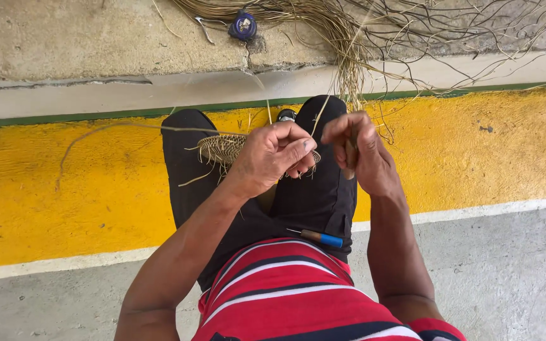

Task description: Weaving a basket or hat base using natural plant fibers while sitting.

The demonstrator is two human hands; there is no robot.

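A small round woven disc [221,148] of tan fibre rests over my knees, with loose strands sticking out of its rim. My left hand [272,156] grips the disc's right side, thumb on top. A long thin strand [127,128] runs from this hand out to the left. My right hand [360,151] is closed around a short brown wooden-handled tool [351,156], held upright just right of the disc. A pen-like tool with a blue end [321,238] lies on my lap.
A large bundle of dry fibre strands [349,31] lies on the concrete step ahead, beside a small blue round object [242,25]. I sit on grey concrete, with my knees over a yellow painted band [64,189] edged in white and green.
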